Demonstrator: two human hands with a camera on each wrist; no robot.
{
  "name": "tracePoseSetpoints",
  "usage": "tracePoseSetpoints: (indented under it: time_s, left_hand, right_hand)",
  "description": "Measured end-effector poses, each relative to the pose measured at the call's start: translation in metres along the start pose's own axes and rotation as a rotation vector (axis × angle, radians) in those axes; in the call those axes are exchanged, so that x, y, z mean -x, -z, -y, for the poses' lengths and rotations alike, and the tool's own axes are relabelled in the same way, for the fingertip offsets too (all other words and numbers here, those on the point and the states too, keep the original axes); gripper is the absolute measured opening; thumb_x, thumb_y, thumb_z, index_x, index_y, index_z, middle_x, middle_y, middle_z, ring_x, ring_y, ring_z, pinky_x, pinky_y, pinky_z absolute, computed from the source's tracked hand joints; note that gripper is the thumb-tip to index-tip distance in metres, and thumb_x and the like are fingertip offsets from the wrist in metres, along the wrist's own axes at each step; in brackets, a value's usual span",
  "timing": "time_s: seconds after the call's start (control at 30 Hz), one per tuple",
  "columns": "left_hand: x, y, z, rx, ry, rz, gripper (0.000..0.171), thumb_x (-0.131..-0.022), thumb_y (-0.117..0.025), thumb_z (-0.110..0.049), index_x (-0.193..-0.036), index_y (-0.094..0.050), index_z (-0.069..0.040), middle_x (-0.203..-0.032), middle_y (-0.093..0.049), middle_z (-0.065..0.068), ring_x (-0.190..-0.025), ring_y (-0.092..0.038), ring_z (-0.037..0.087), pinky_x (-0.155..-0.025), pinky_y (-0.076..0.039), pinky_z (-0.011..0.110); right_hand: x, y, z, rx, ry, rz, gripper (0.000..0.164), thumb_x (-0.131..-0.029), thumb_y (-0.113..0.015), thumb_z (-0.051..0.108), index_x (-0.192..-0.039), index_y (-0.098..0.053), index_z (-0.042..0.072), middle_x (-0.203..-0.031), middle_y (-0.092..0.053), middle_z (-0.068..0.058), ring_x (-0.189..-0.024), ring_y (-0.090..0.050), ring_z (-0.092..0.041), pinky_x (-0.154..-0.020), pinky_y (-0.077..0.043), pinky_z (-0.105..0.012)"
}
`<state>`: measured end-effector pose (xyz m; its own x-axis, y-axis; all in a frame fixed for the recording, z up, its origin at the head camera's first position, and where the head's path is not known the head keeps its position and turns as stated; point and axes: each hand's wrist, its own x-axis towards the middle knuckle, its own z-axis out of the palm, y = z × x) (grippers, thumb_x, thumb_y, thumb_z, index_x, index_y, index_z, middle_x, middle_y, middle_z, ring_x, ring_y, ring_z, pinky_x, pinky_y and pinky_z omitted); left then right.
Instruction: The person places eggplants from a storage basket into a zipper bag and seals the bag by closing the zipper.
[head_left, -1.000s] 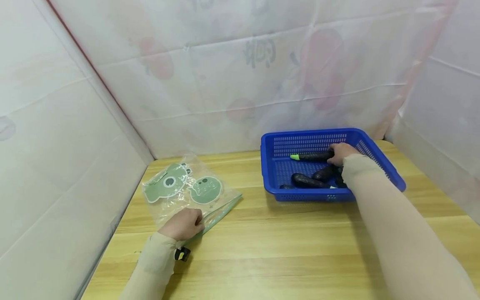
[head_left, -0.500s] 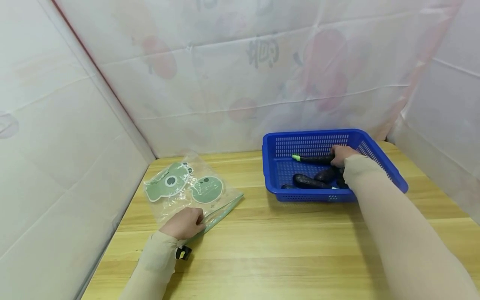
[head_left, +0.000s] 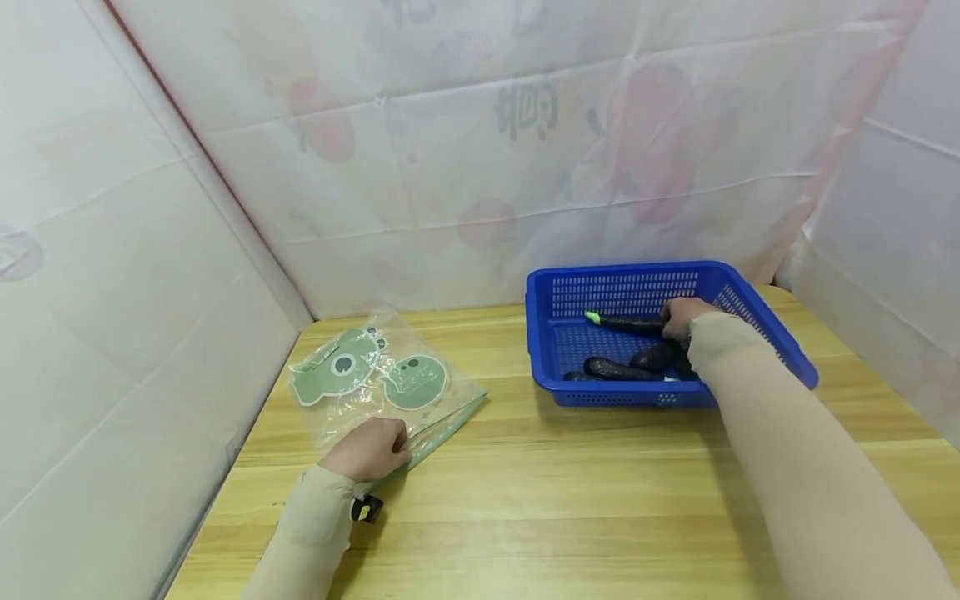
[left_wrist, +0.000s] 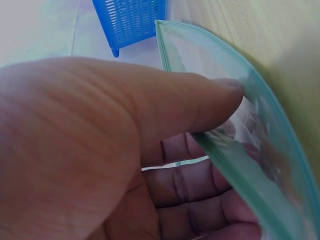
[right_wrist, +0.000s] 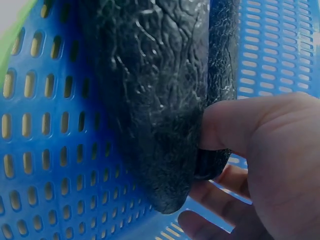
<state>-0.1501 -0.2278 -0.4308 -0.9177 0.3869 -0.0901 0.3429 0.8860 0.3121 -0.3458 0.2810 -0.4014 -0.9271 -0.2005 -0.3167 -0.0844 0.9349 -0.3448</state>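
A clear zip bag (head_left: 427, 421) with green cartoon prints and a green zip edge lies on the left of the table. My left hand (head_left: 367, 450) pinches its zip edge between thumb and fingers; in the left wrist view the bag's mouth (left_wrist: 260, 75) stands parted. To the right, my right hand (head_left: 686, 317) reaches into a blue basket (head_left: 534, 333) and grips the right end of a long dark eggplant (head_left: 630, 325) with a light green tip. In the right wrist view, the thumb presses the thinner eggplant (right_wrist: 222, 65), beside a thicker one (right_wrist: 155, 100). The forearm hides part of the basket.
Several more dark eggplants (head_left: 618, 369) lie in the basket's front half. The wooden table (head_left: 525, 500) ends at a white printed sheet (head_left: 420, 183) at the back, with sheets on both sides. A small black object (head_left: 366, 508) sits at the left wrist.
My right hand has shifted slightly toward the front of the basket, and the eggplant in it now slopes a little. The left hand keeps its place on the bag.
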Motion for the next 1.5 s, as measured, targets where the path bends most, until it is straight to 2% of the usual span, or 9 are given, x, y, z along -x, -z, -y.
tracePoseSetpoints:
  time_s: [0.27,0.53,0.77,0.93,1.07,1.27,1.37,1.5]
  left_hand:
    - [-0.001,0.0,0.0,-0.005,-0.015,-0.003,0.023,-0.08,-0.067,-0.019,-0.067,-0.048,-0.016,-0.058,-0.044,-0.007,-0.055,-0.041,0.01,-0.052,-0.036,0.027]
    - [-0.003,0.0,0.0,-0.018,-0.025,-0.002,0.022,-0.08,-0.067,-0.019,-0.067,-0.049,-0.016,-0.058,-0.044,-0.007,-0.055,-0.041,0.009,-0.053,-0.037,0.027]
    - [-0.003,0.001,-0.001,-0.019,-0.021,-0.005,0.022,-0.08,-0.067,-0.018,-0.067,-0.049,-0.015,-0.058,-0.044,-0.006,-0.055,-0.041,0.01,-0.053,-0.036,0.028]
    - [-0.003,0.001,-0.001,-0.02,-0.014,-0.003,0.022,-0.08,-0.066,-0.018,-0.067,-0.049,-0.015,-0.058,-0.044,-0.006,-0.054,-0.041,0.01,-0.052,-0.036,0.028]
    - [-0.004,0.001,-0.001,-0.021,-0.014,-0.001,0.023,-0.081,-0.064,-0.014,-0.065,-0.048,-0.015,-0.057,-0.042,-0.005,-0.054,-0.04,0.011,-0.052,-0.036,0.028]
    - [-0.006,0.0,-0.001,-0.009,-0.006,0.008,0.021,-0.081,-0.059,-0.007,-0.066,-0.047,-0.013,-0.057,-0.042,-0.003,-0.054,-0.039,0.013,-0.052,-0.035,0.03]
    - [-0.006,0.0,-0.002,-0.012,-0.009,-0.008,0.019,-0.082,-0.059,-0.007,-0.066,-0.049,-0.013,-0.059,-0.044,-0.003,-0.055,-0.041,0.013,-0.053,-0.036,0.03]
    - [-0.008,0.0,-0.002,-0.012,-0.011,-0.07,0.021,-0.084,-0.061,-0.01,-0.067,-0.05,-0.014,-0.059,-0.044,-0.005,-0.054,-0.041,0.012,-0.052,-0.037,0.028]
  right_hand:
    - [-0.003,0.0,-0.005,0.016,0.007,-0.028,0.042,-0.081,-0.056,0.007,-0.118,-0.046,-0.011,-0.108,-0.051,-0.029,-0.069,-0.054,-0.025,-0.054,-0.045,-0.035]
    - [-0.002,0.002,-0.011,-0.002,0.036,-0.055,0.033,-0.08,-0.056,0.009,-0.109,-0.046,-0.004,-0.101,-0.049,-0.021,-0.075,-0.048,-0.027,-0.055,-0.041,-0.034]
    - [-0.011,0.002,-0.011,-0.008,0.073,-0.058,0.042,-0.08,-0.062,0.016,-0.116,-0.049,-0.002,-0.112,-0.05,-0.024,-0.09,-0.05,-0.032,-0.062,-0.045,-0.039]
    - [-0.017,0.001,-0.01,-0.02,0.11,-0.068,0.039,-0.079,-0.065,0.015,-0.113,-0.051,0.001,-0.111,-0.052,-0.02,-0.086,-0.05,-0.029,-0.062,-0.045,-0.039]
    - [-0.015,0.001,-0.005,-0.041,0.143,-0.082,0.041,-0.079,-0.068,0.016,-0.113,-0.051,0.001,-0.112,-0.051,-0.022,-0.088,-0.051,-0.03,-0.064,-0.046,-0.041]
    - [-0.013,0.002,-0.002,-0.048,0.165,-0.097,0.047,-0.08,-0.068,0.019,-0.118,-0.049,-0.002,-0.118,-0.048,-0.025,-0.1,-0.05,-0.036,-0.072,-0.045,-0.048]
    - [-0.015,0.002,-0.004,-0.043,0.168,-0.102,0.05,-0.08,-0.069,0.021,-0.119,-0.049,-0.002,-0.118,-0.048,-0.025,-0.102,-0.049,-0.037,-0.075,-0.044,-0.05]
    - [-0.017,0.004,-0.006,-0.046,0.183,-0.1,0.053,-0.079,-0.069,0.023,-0.12,-0.048,-0.003,-0.118,-0.048,-0.026,-0.104,-0.048,-0.038,-0.076,-0.043,-0.051]
